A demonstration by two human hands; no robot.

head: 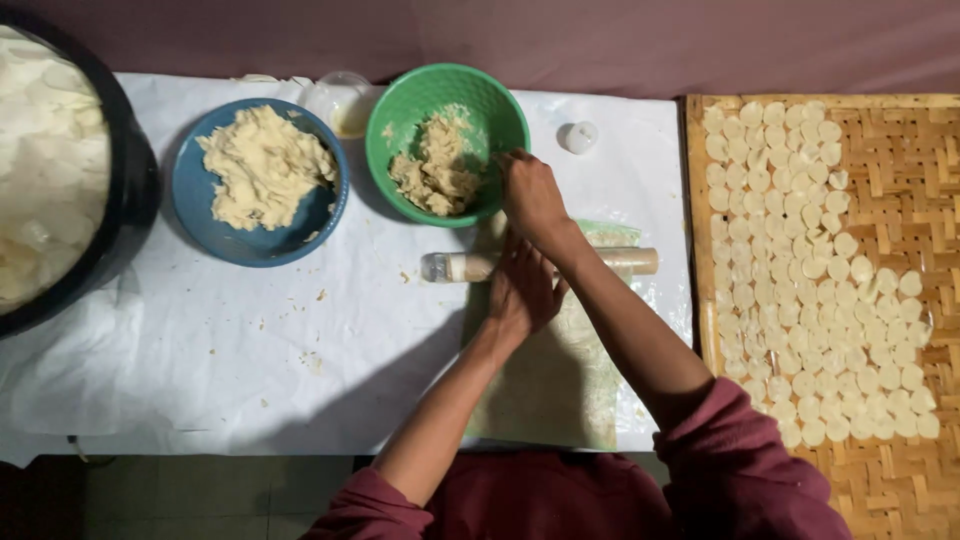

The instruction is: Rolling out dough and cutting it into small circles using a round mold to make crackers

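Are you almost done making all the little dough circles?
Many little circles already lie on the woven tray. The right hand reaches into the green bowl; the left hand rests on the roller. Both bowls, the blue bowl too, hold dough.

green bowl (400, 110) | blue bowl (195, 190) | tan woven tray (900, 190) | white sheet (200, 330)

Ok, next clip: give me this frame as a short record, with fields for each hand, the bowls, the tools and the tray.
left hand: rests on the rolling pin, over a plastic sheet
right hand: reaches into the green bowl, at the dough
blue bowl: holds pale dough, untouched
black pot: far left, filled with pale thin pieces
woven tray: right side, covered with rows of small dough discs
table cover: white, with crumbs
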